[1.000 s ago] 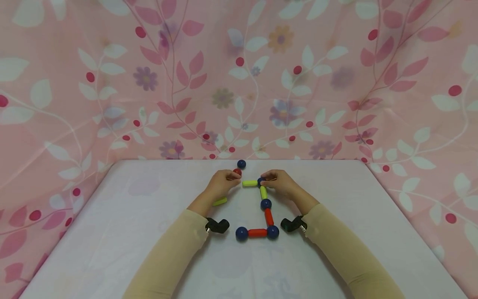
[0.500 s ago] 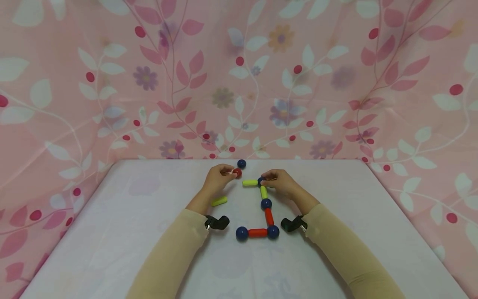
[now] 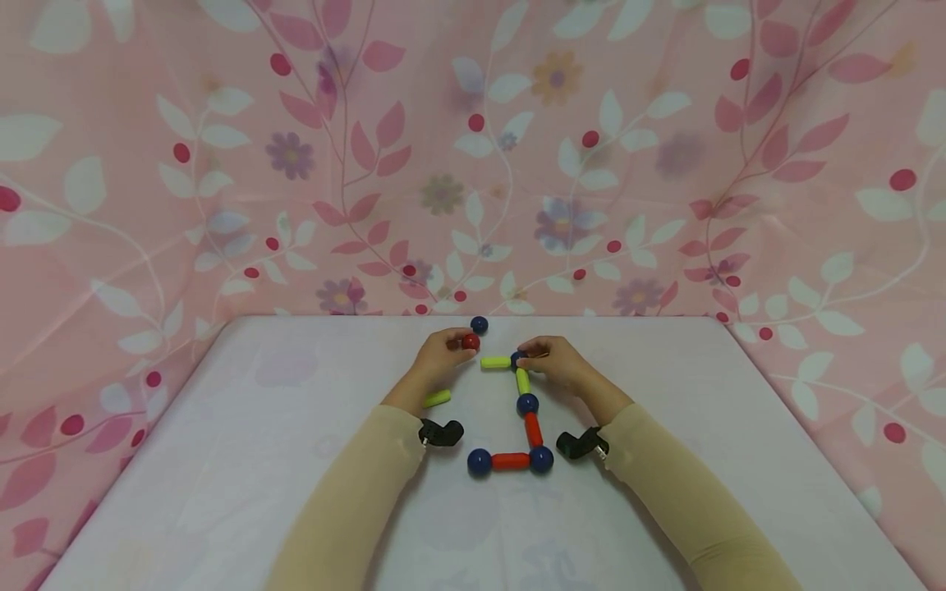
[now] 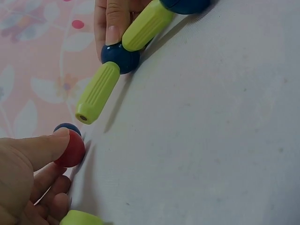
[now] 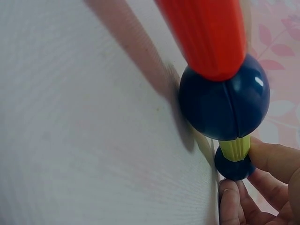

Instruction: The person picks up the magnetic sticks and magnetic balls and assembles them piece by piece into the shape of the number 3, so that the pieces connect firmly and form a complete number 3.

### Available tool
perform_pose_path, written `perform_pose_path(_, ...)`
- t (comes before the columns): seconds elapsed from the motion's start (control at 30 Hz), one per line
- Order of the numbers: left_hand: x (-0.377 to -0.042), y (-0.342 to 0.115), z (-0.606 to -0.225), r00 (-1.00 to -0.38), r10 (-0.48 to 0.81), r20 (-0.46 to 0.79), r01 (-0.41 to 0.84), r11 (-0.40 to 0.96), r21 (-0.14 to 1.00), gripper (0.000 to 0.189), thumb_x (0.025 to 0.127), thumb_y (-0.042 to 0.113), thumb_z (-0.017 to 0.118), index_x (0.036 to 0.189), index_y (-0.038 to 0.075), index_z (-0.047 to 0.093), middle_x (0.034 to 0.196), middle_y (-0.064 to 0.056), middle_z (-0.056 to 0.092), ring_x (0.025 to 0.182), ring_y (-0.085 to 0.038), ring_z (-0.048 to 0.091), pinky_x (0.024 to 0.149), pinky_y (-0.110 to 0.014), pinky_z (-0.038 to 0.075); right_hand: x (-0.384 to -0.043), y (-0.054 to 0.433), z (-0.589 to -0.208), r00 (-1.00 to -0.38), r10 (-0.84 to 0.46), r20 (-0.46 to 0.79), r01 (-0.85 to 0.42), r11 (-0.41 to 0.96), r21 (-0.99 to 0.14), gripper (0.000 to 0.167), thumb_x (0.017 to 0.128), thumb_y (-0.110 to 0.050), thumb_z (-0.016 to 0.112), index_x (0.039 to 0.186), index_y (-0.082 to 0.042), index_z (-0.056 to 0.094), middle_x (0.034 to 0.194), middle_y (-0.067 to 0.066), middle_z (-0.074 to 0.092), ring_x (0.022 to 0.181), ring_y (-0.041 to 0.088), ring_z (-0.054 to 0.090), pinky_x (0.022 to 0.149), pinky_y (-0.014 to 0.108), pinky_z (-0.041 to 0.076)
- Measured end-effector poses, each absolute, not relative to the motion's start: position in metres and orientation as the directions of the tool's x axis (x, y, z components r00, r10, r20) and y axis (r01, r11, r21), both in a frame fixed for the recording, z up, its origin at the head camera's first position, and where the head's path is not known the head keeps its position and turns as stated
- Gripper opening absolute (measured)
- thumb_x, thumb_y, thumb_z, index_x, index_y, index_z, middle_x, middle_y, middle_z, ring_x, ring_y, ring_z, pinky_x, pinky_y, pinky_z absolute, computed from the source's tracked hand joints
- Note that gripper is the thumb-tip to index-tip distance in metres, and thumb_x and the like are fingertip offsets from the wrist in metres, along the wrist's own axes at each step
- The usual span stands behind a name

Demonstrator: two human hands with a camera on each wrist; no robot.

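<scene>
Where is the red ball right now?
In the head view, the red ball is in the left grip near the far edge of the table, just in front of a blue ball and left of the right grip.

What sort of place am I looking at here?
Probably a screened-off tabletop workspace: a pale table, pink floral cloth behind it, and toy-like balls and rods on top.

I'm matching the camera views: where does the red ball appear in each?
Head: red ball just below centre, in the left hand.
Left wrist: lower left, partly hidden.
Right wrist: not in it.
Landmark in all three: the blue ball the right hand holds.
</scene>
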State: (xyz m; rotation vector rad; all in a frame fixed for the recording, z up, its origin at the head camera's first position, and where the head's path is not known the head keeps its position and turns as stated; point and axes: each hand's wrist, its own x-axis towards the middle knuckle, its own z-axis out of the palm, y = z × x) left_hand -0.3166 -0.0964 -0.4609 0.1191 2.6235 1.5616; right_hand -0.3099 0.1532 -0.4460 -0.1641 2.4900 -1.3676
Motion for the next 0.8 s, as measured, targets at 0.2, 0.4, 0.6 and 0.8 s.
perform_pose_path(0.2, -0.32, -0.091, -0.465, -0.999, 0.031, -0.018, -0.002, 0.455, 0.891, 0.037, 0.092, 0.017, 0.075, 0.128, 0.014, 0.069, 0.124, -0.008, 0.066, 0.115, -0.027, 0.057, 0.104, -0.042, 0.044, -0.311, 0.154, -0.447, -0.95, -0.243, -0.196, 0.034, 0.544, -0.838, 0.035, 0.093, -0.024, 0.074, 0.124, -0.01, 0.068, 0.119, 0.011, 0.063, 0.106, 0.027, 0.055, 0.087, 0.035, 0.048)
perform_pose_path(0.4, -0.322, -0.083, -0.469, -0.999, -0.044, 0.013, -0.008, 0.448, 0.894, 0.033, 0.089, 0.018, 0.077, 0.121, 0.011, 0.07, 0.115, -0.009, 0.068, 0.11, -0.026, 0.058, 0.101, -0.042, 0.044, -0.311, 0.156, -0.448, -0.952, -0.243, -0.185, 0.029, 0.53, -0.847, 0.035, 0.092, -0.022, 0.075, 0.124, -0.008, 0.068, 0.117, 0.01, 0.064, 0.107, 0.027, 0.055, 0.088, 0.036, 0.047)
perform_pose_path(0.6, -0.321, -0.084, -0.47, -0.999, -0.051, -0.011, -0.033, 0.439, 0.898, 0.032, 0.09, 0.019, 0.076, 0.121, 0.013, 0.069, 0.114, -0.007, 0.067, 0.108, -0.025, 0.058, 0.1, -0.041, 0.046, -0.311, 0.155, -0.446, -0.95, -0.251, -0.188, 0.027, 0.532, -0.846, 0.035, 0.092, -0.022, 0.075, 0.124, -0.008, 0.068, 0.116, 0.011, 0.063, 0.104, 0.026, 0.054, 0.084, 0.034, 0.047)
perform_pose_path(0.8, -0.319, -0.089, -0.47, -0.999, -0.028, -0.039, -0.047, 0.445, 0.894, 0.032, 0.091, 0.022, 0.075, 0.122, 0.016, 0.068, 0.116, -0.005, 0.066, 0.107, -0.023, 0.058, 0.099, -0.041, 0.046, -0.311, 0.155, -0.447, -0.95, -0.252, -0.186, 0.028, 0.523, -0.852, 0.035, 0.092, -0.022, 0.075, 0.124, -0.008, 0.068, 0.116, 0.011, 0.063, 0.104, 0.026, 0.053, 0.084, 0.034, 0.046)
